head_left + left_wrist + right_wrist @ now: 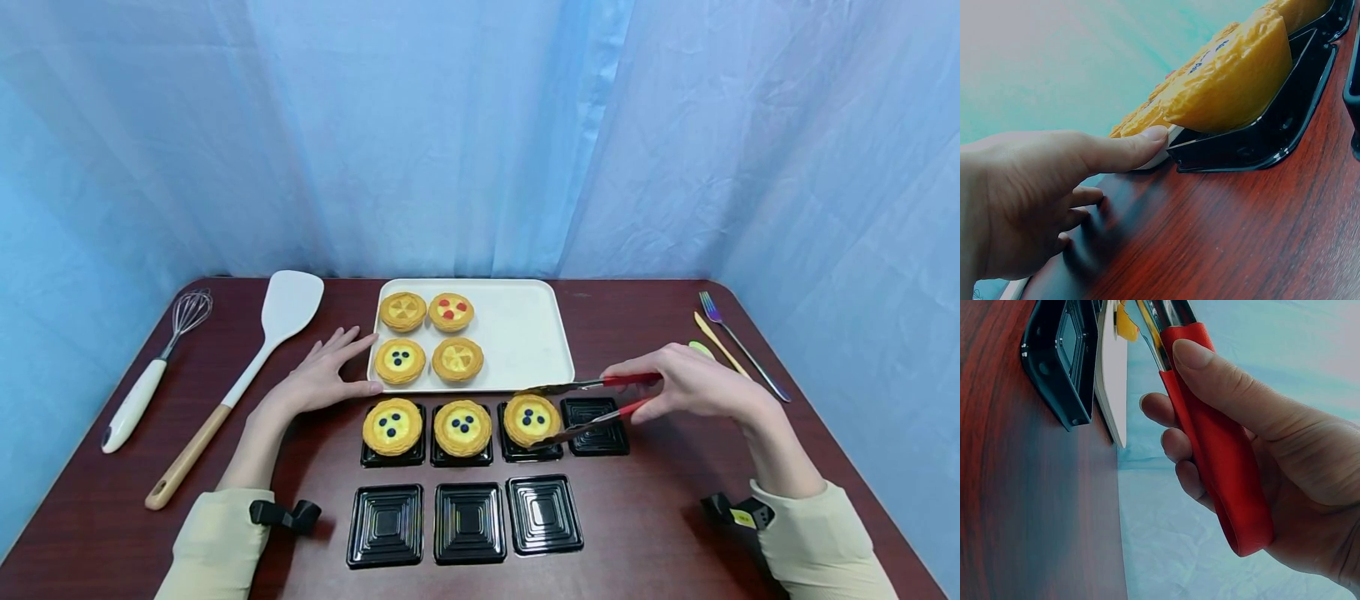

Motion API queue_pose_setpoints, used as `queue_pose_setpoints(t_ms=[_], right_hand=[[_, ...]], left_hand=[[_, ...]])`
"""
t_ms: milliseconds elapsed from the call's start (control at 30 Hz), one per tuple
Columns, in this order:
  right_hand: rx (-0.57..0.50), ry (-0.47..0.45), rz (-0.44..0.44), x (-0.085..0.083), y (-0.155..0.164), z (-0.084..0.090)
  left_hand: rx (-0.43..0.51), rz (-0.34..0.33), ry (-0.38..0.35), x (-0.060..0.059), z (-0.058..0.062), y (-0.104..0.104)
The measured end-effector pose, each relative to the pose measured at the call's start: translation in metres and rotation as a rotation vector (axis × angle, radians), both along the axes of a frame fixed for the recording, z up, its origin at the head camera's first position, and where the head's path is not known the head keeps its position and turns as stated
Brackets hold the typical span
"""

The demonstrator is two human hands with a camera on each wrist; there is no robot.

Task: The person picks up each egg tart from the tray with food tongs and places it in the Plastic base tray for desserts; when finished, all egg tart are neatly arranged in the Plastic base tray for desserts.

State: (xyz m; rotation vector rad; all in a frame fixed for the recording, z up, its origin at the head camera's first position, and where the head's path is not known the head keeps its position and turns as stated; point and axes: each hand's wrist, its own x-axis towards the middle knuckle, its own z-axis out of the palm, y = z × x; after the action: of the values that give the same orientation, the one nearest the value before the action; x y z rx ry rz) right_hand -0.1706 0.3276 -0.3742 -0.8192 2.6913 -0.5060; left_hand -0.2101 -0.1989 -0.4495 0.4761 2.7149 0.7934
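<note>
The right hand (pixel 693 385) is gripping red-handled metal tongs (pixel 592 408) — their tips are straddling a blueberry-topped yellow egg tart (pixel 531 419) sitting in a black square plastic cup (pixel 529 450); the left hand (pixel 318 379) is resting flat on the dark wooden desk (pixel 660 517), fingers straight — thumb touching the white rectangular tray (pixel 525 333).

head view: tong tips (pixel 542 417) straddle the third tart (pixel 531 419); contact between tips and crust cannot be resolved. the black tray (pixel 530 454) under that tart is mostly covered by it. the green item (pixel 701 349) behind the right hand (pixel 693 385) is largely hidden; identity unclear. near corners of the bench (pixel 675 533) cut off by the frame bottom.

left wrist view: left hand (pixel 1041 194) cut off at the left edge; lower fingers tucked under the palm, tips not visible. tart toppings too oblique to read. foreground bench blurred.

right wrist view: tong jaws run out of the top edge; the tart shows only as a yellow sliver (pixel 1126 324).
</note>
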Motion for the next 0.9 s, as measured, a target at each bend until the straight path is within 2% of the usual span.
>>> queue_pose_setpoints(t_ms=[900], right_hand=[[0.022,0.021,-0.009,0.0001,-0.0015,-0.0009]], left_hand=[[0.004,0.007,0.015,0.0032,0.0019,0.0033]])
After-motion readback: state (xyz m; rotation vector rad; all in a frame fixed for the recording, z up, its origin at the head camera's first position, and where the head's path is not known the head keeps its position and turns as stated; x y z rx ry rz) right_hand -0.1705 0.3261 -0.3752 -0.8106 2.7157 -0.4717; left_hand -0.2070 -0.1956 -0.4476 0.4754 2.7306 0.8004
